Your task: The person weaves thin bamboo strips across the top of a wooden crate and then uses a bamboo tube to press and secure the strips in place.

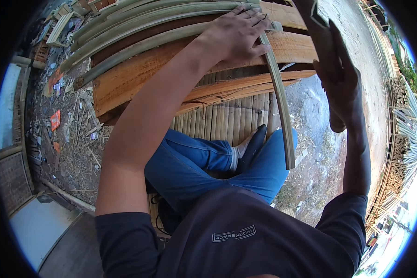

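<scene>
My left hand (241, 34) lies with its fingers stretched over the ends of several greenish bamboo strips, its thumb against a crosswise bamboo strip (277, 88). That strip slants toward me, its near end above my knee. At the right, my raised right hand (342, 85) is closed round a long, dark brown tool (322, 39). The tool's rounded butt shows below the hand. Its upper end runs out of the picture, and its kind cannot be made out. Reddish-brown wooden planks (143, 72) lie under the long bamboo strips (139, 30).
I sit with bent legs in blue jeans (194, 155) by a slatted bamboo surface (213, 116). Littered ground (74, 125) with scraps lies to the left. Stacked poles (396, 153) line the far right. A small wooden frame (60, 28) stands at the far left.
</scene>
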Action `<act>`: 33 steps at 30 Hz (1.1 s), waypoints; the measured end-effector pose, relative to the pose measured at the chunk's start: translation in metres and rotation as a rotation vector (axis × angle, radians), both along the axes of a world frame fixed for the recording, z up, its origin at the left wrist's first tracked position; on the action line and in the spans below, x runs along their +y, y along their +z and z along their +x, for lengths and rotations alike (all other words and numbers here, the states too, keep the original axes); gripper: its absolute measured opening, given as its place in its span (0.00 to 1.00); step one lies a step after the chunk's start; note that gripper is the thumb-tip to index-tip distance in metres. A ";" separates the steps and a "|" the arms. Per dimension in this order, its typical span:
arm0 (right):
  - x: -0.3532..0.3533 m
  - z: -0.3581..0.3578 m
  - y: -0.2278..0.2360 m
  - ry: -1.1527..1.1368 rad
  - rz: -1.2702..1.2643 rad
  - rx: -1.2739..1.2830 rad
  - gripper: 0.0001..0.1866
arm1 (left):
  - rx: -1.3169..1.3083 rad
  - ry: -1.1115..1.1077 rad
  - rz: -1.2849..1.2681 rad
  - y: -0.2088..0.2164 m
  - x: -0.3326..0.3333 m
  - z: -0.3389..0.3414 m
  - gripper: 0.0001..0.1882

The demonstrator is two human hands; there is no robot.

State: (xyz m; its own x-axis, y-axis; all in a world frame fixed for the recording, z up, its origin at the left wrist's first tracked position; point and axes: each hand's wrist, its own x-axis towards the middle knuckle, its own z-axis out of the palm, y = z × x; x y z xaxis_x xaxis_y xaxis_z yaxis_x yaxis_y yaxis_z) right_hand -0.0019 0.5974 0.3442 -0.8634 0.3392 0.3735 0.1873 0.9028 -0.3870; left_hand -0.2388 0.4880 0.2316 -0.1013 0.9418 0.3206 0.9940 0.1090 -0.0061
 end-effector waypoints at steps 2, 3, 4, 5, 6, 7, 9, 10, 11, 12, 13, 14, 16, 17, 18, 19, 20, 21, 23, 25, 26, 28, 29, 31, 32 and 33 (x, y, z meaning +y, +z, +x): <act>0.003 -0.001 0.006 -0.038 -0.050 -0.021 0.40 | 0.042 0.022 -0.015 0.006 0.008 -0.001 0.40; 0.007 0.003 -0.002 0.012 0.010 -0.105 0.39 | 0.013 0.026 -0.001 -0.001 0.006 0.005 0.40; 0.013 0.003 -0.008 0.069 0.075 -0.173 0.39 | 0.014 0.024 0.005 -0.001 0.007 0.002 0.40; 0.016 0.005 -0.011 0.086 0.122 -0.150 0.39 | 0.000 -0.026 -0.006 0.000 0.009 0.000 0.40; 0.018 0.006 -0.011 0.103 0.169 -0.126 0.39 | -0.015 -0.076 -0.018 0.001 0.010 -0.003 0.41; 0.014 0.001 0.003 0.005 0.015 -0.065 0.38 | -0.024 -0.111 -0.037 0.001 0.009 -0.008 0.41; 0.013 0.004 0.011 -0.063 -0.181 0.112 0.37 | -0.011 -0.038 -0.033 -0.004 0.001 0.002 0.41; 0.016 0.005 0.007 -0.047 -0.100 0.030 0.37 | 0.020 0.026 0.009 -0.001 0.007 0.002 0.41; 0.019 0.006 0.000 -0.031 -0.024 -0.048 0.38 | 0.018 0.027 0.008 -0.001 0.008 0.005 0.41; 0.019 0.007 -0.006 0.004 0.044 -0.068 0.38 | 0.019 0.021 0.015 0.001 0.011 0.006 0.41; 0.018 0.003 -0.013 0.053 0.106 -0.081 0.38 | 0.007 0.023 -0.023 0.000 0.009 0.005 0.41; 0.013 0.000 -0.018 0.096 0.166 -0.088 0.38 | -0.005 0.025 -0.060 0.000 0.007 0.003 0.41; 0.010 0.001 0.007 -0.021 -0.007 0.074 0.38 | -0.020 0.006 0.036 -0.003 0.002 0.003 0.41; 0.007 0.004 0.012 -0.073 -0.063 0.098 0.39 | -0.032 -0.067 0.000 0.008 0.000 -0.002 0.41; 0.007 0.006 0.009 -0.079 -0.078 0.053 0.39 | -0.045 -0.140 -0.035 0.017 -0.003 -0.004 0.41; 0.009 0.011 0.003 -0.069 -0.068 -0.112 0.39 | -0.043 -0.145 -0.028 0.022 0.000 -0.001 0.41; 0.009 0.015 -0.003 -0.018 0.014 -0.198 0.39 | -0.024 -0.073 -0.126 0.027 0.003 0.005 0.41; 0.011 0.016 -0.008 0.044 0.099 -0.272 0.38 | -0.005 -0.001 -0.223 0.030 0.006 0.009 0.41; 0.002 0.002 0.001 0.056 0.092 -0.073 0.38 | -0.006 0.020 -0.072 0.006 0.004 0.002 0.40; 0.000 0.004 0.011 0.016 0.115 0.111 0.38 | -0.014 -0.012 0.062 -0.003 0.009 0.002 0.37; 0.002 0.004 0.012 -0.003 0.140 0.111 0.39 | -0.013 -0.015 0.065 0.003 0.009 -0.001 0.37; 0.004 0.003 0.007 0.051 0.248 0.099 0.40 | -0.029 -0.112 -0.079 0.012 0.006 -0.004 0.41; 0.000 0.004 0.007 -0.020 0.165 -0.030 0.42 | -0.029 -0.111 -0.077 0.014 0.005 -0.004 0.41; -0.003 0.000 0.000 0.013 0.125 -0.013 0.42 | -0.086 -0.136 -0.009 0.019 0.002 -0.002 0.40; -0.005 0.000 -0.001 0.017 0.110 -0.007 0.42 | -0.089 -0.136 -0.011 0.021 0.000 0.000 0.40; -0.004 0.001 -0.002 0.018 0.108 -0.010 0.42 | -0.089 -0.143 -0.007 0.024 -0.002 0.002 0.40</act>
